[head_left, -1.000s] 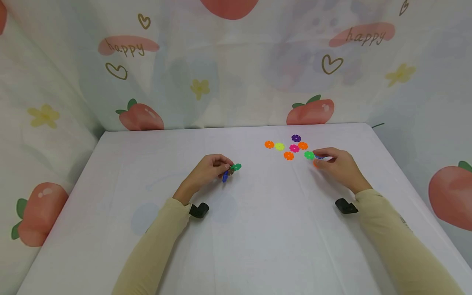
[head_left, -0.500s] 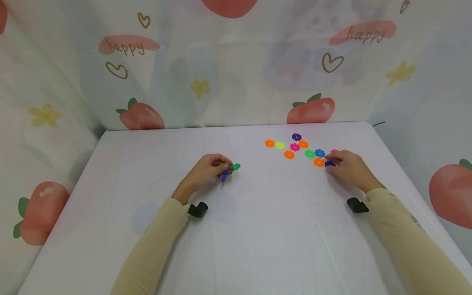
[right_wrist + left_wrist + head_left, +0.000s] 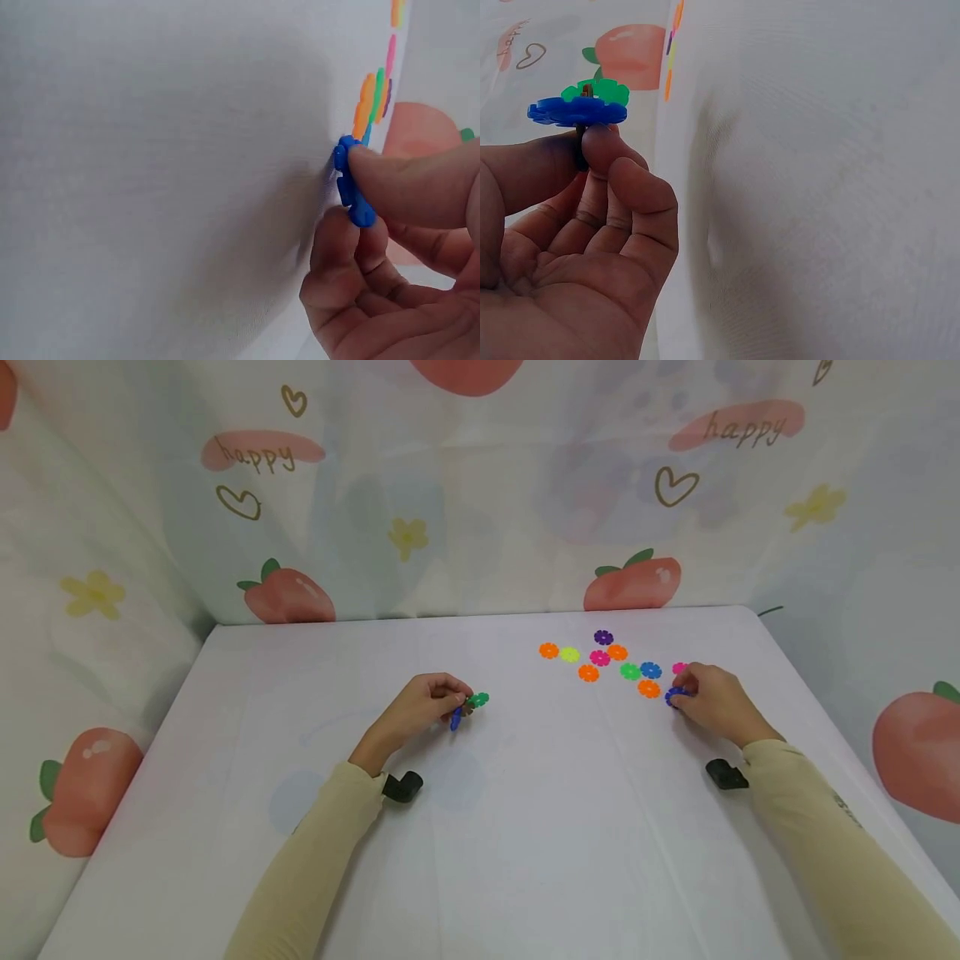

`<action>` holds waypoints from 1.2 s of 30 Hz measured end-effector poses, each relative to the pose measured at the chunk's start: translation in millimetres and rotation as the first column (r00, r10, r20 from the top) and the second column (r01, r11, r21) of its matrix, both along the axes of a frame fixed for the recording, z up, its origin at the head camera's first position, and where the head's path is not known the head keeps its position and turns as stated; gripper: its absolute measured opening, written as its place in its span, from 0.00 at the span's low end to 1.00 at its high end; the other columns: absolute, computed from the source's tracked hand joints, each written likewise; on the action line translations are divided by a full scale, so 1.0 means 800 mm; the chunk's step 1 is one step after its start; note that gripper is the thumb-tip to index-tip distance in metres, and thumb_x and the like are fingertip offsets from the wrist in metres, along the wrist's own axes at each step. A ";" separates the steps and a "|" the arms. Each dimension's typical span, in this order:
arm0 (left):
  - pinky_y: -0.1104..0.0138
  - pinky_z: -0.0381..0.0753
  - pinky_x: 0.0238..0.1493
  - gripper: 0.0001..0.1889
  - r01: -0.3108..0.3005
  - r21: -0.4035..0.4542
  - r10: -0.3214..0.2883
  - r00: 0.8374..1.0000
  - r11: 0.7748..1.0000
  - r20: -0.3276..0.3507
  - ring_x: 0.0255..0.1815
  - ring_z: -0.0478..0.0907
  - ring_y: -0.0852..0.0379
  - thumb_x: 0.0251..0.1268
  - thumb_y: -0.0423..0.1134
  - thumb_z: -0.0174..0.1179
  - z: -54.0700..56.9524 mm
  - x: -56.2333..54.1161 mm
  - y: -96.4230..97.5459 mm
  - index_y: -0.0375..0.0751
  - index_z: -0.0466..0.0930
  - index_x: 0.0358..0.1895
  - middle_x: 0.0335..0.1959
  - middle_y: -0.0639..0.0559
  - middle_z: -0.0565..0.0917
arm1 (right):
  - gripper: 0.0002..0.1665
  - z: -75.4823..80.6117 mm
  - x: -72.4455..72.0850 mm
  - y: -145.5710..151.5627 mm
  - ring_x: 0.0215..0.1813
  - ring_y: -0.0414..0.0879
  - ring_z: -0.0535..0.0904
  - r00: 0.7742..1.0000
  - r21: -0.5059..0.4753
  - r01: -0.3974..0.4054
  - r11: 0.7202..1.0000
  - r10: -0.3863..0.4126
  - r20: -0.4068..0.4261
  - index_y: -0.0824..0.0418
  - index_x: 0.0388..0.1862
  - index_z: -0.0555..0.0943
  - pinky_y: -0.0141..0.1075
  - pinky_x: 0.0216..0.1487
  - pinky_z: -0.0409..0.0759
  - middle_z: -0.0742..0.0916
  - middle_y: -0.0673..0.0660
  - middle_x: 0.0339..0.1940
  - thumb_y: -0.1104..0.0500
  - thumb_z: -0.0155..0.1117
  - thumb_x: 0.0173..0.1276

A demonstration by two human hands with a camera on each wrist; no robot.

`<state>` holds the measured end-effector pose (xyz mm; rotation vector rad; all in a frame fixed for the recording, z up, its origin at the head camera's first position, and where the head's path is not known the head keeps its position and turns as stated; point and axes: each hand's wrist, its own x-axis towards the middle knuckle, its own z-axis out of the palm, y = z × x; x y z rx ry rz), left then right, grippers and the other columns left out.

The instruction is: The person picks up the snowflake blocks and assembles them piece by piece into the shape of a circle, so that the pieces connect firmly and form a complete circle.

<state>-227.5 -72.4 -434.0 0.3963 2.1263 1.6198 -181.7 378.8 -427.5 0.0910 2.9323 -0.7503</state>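
My left hand [image 3: 422, 708] pinches a small cluster of joined flower-shaped plastic discs above the table. In the left wrist view the thumb and a fingertip grip a dark brown disc [image 3: 580, 148] at its edge. A blue disc [image 3: 574, 112] sits across it, with a green disc [image 3: 615, 91] behind. My right hand [image 3: 716, 702] pinches another blue flower disc [image 3: 345, 159], tilted up on edge at the tabletop in the right wrist view. A pink disc [image 3: 680, 668] lies just beyond these fingers, and an orange disc [image 3: 648, 689] lies to their left.
Several loose flower discs lie flat toward the back right of the white table [image 3: 525, 827]: among them a lighter blue disc [image 3: 651, 670], a light green disc [image 3: 630, 672], a yellow disc [image 3: 570, 655] and a purple disc [image 3: 603, 637]. A printed curtain [image 3: 480, 527] hangs behind.
My right hand has moved right from the green and lighter blue discs to the darker blue disc, which it now tilts up between thumb and finger. The left hand stays nearly still.
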 end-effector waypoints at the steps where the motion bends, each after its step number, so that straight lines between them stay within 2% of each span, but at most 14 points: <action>1: 0.66 0.80 0.41 0.09 0.000 0.000 0.000 1.000 1.000 0.003 0.37 0.80 0.56 0.82 0.29 0.57 0.000 0.000 0.000 0.30 0.84 0.55 0.45 0.44 0.89 | 0.16 0.000 0.001 0.000 0.50 0.67 0.77 1.000 -0.009 0.006 1.000 -0.006 -0.012 0.77 0.54 0.76 0.62 0.58 0.81 0.82 0.72 0.46 0.68 0.68 0.76; 5: 0.67 0.80 0.42 0.09 -0.002 -0.002 0.002 1.000 1.000 0.009 0.38 0.80 0.56 0.82 0.30 0.58 -0.001 0.000 0.001 0.31 0.84 0.55 0.45 0.44 0.89 | 0.14 0.004 0.005 -0.001 0.50 0.67 0.79 0.998 -0.068 0.026 0.997 -0.029 -0.048 0.75 0.53 0.76 0.57 0.56 0.82 0.84 0.72 0.46 0.66 0.68 0.77; 8: 0.67 0.80 0.42 0.09 -0.002 -0.003 0.002 1.000 1.000 0.010 0.38 0.80 0.56 0.82 0.29 0.58 -0.002 0.000 0.002 0.31 0.84 0.55 0.45 0.44 0.89 | 0.15 0.006 0.006 -0.006 0.52 0.66 0.80 0.998 -0.122 0.034 0.992 -0.040 -0.054 0.75 0.54 0.77 0.44 0.51 0.83 0.85 0.73 0.49 0.65 0.68 0.78; 11: 0.67 0.80 0.42 0.09 0.000 -0.002 0.000 1.000 1.000 0.012 0.38 0.80 0.56 0.82 0.30 0.58 -0.003 0.000 0.003 0.31 0.84 0.56 0.46 0.44 0.89 | 0.15 0.007 0.004 -0.014 0.50 0.63 0.81 0.997 -0.177 0.046 0.983 -0.055 -0.047 0.73 0.55 0.77 0.30 0.42 0.81 0.85 0.71 0.48 0.64 0.68 0.78; 13: 0.67 0.80 0.42 0.09 0.000 0.000 0.000 1.000 1.000 0.014 0.39 0.80 0.56 0.82 0.30 0.58 -0.004 0.000 0.003 0.31 0.84 0.56 0.46 0.45 0.89 | 0.15 0.007 0.003 -0.022 0.47 0.60 0.82 0.998 -0.216 0.047 0.975 -0.057 -0.039 0.73 0.55 0.77 0.27 0.37 0.81 0.85 0.69 0.46 0.64 0.68 0.78; 18: 0.67 0.79 0.42 0.09 -0.002 0.004 0.002 1.000 1.000 0.010 0.38 0.79 0.56 0.83 0.30 0.58 -0.007 0.000 0.004 0.31 0.84 0.56 0.45 0.45 0.88 | 0.14 0.008 0.000 -0.041 0.42 0.57 0.83 0.998 -0.285 0.039 0.958 -0.050 -0.031 0.72 0.54 0.77 0.32 0.35 0.83 0.86 0.65 0.43 0.64 0.68 0.78; 27: 0.67 0.79 0.41 0.09 0.007 0.005 -0.007 1.000 1.000 0.012 0.37 0.80 0.56 0.82 0.31 0.59 -0.010 0.001 0.008 0.31 0.85 0.55 0.44 0.45 0.89 | 0.14 0.005 -0.005 -0.073 0.36 0.51 0.85 0.999 -0.380 0.009 0.925 -0.020 -0.025 0.72 0.53 0.79 0.33 0.34 0.83 0.88 0.64 0.40 0.63 0.70 0.77; 36: 0.67 0.78 0.42 0.10 0.000 -0.026 0.000 1.000 1.000 0.009 0.41 0.82 0.56 0.83 0.32 0.59 -0.009 0.004 0.010 0.34 0.87 0.57 0.46 0.47 0.91 | 0.14 -0.003 -0.010 -0.106 0.35 0.49 0.87 1.000 -0.442 0.003 0.897 -0.003 0.001 0.71 0.52 0.79 0.32 0.35 0.84 0.87 0.62 0.38 0.62 0.70 0.78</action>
